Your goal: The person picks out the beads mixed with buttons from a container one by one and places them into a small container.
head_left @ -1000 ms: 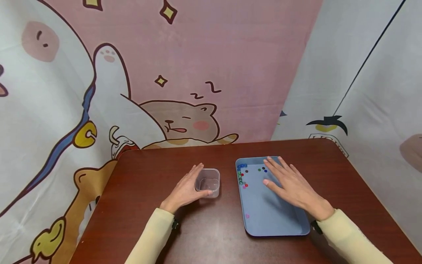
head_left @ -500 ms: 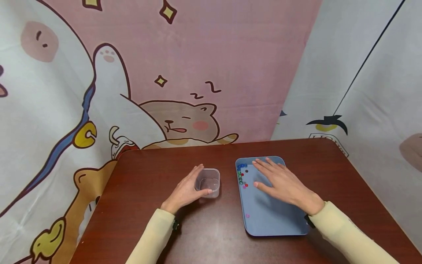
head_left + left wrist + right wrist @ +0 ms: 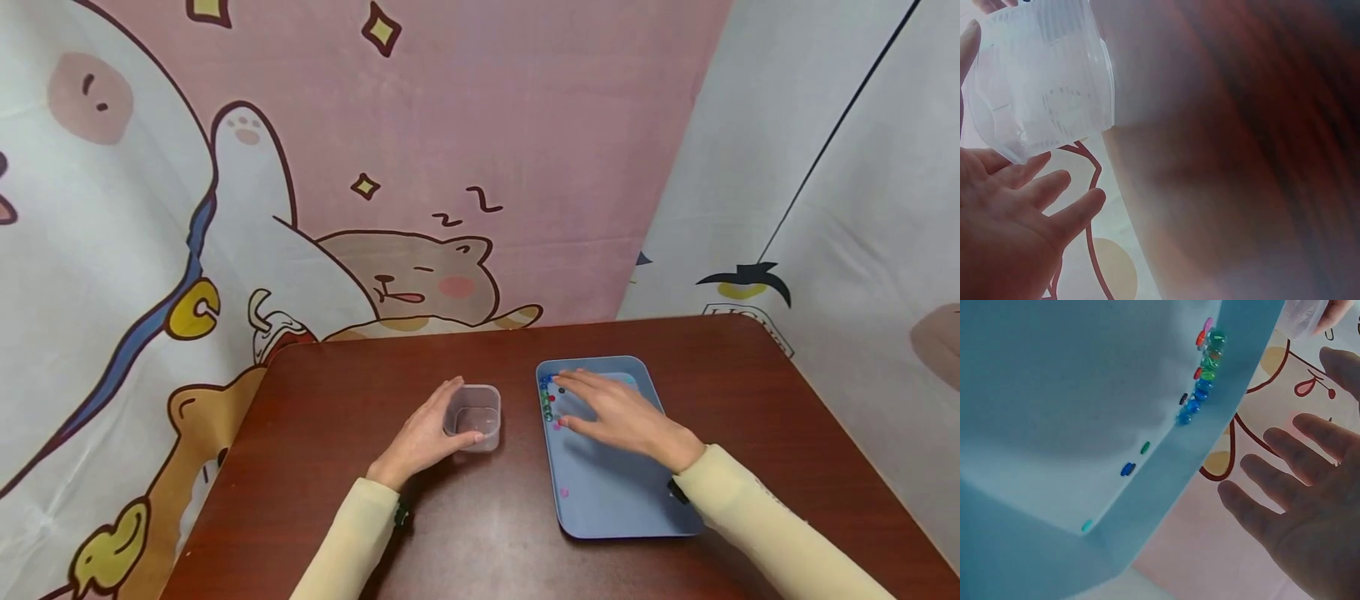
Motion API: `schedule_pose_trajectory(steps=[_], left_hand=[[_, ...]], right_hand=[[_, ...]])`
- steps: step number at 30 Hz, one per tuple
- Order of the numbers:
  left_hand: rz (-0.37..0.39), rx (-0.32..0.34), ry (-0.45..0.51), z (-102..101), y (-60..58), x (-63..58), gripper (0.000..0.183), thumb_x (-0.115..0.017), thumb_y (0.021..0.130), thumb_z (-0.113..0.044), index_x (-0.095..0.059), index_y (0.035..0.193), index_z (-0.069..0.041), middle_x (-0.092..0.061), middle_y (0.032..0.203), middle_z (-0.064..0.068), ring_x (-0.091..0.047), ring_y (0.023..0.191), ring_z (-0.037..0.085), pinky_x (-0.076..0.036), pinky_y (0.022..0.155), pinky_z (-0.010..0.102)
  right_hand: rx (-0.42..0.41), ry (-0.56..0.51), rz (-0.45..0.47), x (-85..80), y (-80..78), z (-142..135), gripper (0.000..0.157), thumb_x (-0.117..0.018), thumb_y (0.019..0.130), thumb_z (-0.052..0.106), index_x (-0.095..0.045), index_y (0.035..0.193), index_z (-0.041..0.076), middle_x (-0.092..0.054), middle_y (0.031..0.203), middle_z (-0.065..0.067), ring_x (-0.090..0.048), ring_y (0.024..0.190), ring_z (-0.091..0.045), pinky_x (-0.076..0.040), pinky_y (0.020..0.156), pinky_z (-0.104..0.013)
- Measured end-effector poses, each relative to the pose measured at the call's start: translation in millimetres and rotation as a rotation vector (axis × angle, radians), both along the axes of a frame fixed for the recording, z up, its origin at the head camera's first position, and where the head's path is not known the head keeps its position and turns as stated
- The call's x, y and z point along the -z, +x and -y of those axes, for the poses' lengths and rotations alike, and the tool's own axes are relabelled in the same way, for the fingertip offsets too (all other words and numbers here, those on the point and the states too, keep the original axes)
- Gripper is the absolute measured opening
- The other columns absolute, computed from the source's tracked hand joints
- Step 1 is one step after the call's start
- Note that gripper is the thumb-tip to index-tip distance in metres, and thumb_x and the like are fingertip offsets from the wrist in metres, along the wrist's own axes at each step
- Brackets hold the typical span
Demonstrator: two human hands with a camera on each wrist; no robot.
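My left hand (image 3: 420, 437) holds a clear plastic box (image 3: 486, 417), thumb at its near side and fingers along its left side. Within the left wrist view the box (image 3: 1041, 81) sits between thumb and fingers, some of which (image 3: 1079, 215) spread clear of it. My right hand (image 3: 630, 421) hovers over a blue tray (image 3: 600, 508), fingers extended, holding nothing. Blue and green glass marbles (image 3: 1207, 378) line one tray wall. Beside them lie small flat discs: red (image 3: 1200, 339), green (image 3: 1145, 447), dark blue (image 3: 1127, 469) and turquoise (image 3: 1087, 525). The right hand hides part of the tray in the head view.
A pink disc (image 3: 565, 492) lies alone near the tray's near-left corner. Box and tray stand apart on a dark brown wooden table (image 3: 337, 400). Behind it hangs a cartoon-printed cloth (image 3: 570, 167).
Above the tray, my right hand has moved left and slightly nearer, its fingertips now close to the marbles at the left wall. My left hand and the box have stayed in place.
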State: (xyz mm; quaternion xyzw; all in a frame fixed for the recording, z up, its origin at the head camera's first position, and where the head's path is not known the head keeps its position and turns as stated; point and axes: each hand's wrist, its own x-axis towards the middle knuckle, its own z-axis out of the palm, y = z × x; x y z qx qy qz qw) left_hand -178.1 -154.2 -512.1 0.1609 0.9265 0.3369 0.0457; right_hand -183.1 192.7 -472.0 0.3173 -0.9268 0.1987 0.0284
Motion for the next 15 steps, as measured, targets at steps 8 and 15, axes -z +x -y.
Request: schedule_pose_trajectory(steps=[8,15], left_hand=[[-0.010,0.000,-0.007,1,0.3,-0.6,0.104,-0.081,0.082,-0.062,-0.034,0.163,-0.017,-0.033,0.167,0.007,-0.041,0.147,0.030,-0.039,0.113,0.057],[-0.008,0.008,0.000,0,0.2,-0.4,0.105,-0.080,0.082,-0.062,-0.033,0.163,-0.015,-0.033,0.167,0.003,-0.043,0.145,0.027,-0.040,0.113,0.055]], right_hand=[[-0.018,0.004,0.071,11.9,-7.5,8,0.059,-0.078,0.095,0.029,-0.060,0.144,0.004,-0.060,0.144,-0.018,-0.057,0.132,-0.036,-0.049,0.104,-0.055],[-0.007,0.023,0.095,22.0,-8.1,14,0.047,-0.077,0.095,0.025,-0.067,0.135,0.004,-0.066,0.136,-0.015,-0.062,0.126,-0.034,-0.050,0.102,-0.055]])
